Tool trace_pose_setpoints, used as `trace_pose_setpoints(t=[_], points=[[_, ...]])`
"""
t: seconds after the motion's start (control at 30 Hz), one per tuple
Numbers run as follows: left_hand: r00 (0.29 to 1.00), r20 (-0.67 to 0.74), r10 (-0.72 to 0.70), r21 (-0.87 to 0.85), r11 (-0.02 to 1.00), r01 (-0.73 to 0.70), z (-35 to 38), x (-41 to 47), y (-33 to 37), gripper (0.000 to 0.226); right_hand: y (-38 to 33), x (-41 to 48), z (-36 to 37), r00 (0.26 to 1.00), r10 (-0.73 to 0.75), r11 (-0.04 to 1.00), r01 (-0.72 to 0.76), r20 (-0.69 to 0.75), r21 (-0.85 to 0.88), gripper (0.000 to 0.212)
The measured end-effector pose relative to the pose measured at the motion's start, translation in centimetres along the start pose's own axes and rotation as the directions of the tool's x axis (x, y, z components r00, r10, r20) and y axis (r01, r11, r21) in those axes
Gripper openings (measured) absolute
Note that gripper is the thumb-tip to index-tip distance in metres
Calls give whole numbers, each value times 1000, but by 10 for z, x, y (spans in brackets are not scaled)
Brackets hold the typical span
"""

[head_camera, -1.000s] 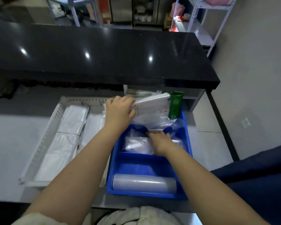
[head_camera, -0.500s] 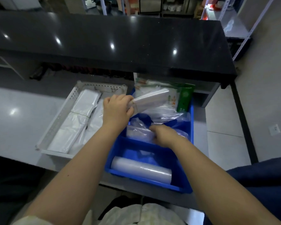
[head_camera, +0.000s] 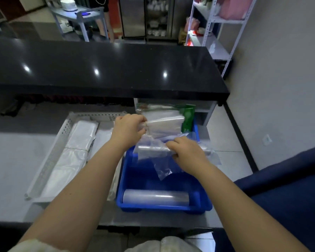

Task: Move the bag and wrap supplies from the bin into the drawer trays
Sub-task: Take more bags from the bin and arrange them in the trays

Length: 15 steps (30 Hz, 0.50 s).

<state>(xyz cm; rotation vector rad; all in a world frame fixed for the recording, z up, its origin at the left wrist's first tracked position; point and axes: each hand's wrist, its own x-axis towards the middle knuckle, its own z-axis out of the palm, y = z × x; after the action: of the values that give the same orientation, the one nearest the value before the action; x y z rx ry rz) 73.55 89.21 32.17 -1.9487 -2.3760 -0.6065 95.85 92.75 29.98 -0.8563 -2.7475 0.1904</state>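
A blue bin (head_camera: 131, 180) sits in front of me. My left hand (head_camera: 128, 129) grips the end of a white pack of bags (head_camera: 165, 124) held over the bin's far end. My right hand (head_camera: 186, 152) holds a bundle of clear plastic bags (head_camera: 151, 151) lifted above the bin, with a loose corner hanging down. A roll of clear wrap (head_camera: 155, 196) lies along the bin's near wall. A green packet (head_camera: 188, 117) stands at the bin's far right corner. To the left, a white perforated drawer tray (head_camera: 65, 126) holds flat white bag stacks (head_camera: 82, 134).
A black countertop (head_camera: 105, 70) overhangs the far side of the tray and bin. A dark blue surface (head_camera: 284, 188) lies to my right. A white metal shelf unit (head_camera: 225, 22) stands at the back right beside the wall.
My right hand has lifted the clear bag bundle up out of the bin. My left hand keeps hold of the white pack. The view has tilted up.
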Motion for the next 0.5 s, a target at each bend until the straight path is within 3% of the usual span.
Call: trace_pose_setpoints(t=[0.13,0.27,0.4,0.5], points=[[993,106,52,16,998,-54,7,11,11,30,3,-12,-25,994,50,997,-44,-93,67,31],[989,121,87,-22,996,-85,9,17,19,33,7,-13,-47,987,106,994,-110,-122,-22,31],[978,157,139,-65,989,-130,9,17,30,24,23,-20,-63,960,252,956,-266,-121,-123,23],[957,209,203,-86,978,-188,21,4,36,25,35,-35,-68,924,367,924,-375,-102,-73,19]])
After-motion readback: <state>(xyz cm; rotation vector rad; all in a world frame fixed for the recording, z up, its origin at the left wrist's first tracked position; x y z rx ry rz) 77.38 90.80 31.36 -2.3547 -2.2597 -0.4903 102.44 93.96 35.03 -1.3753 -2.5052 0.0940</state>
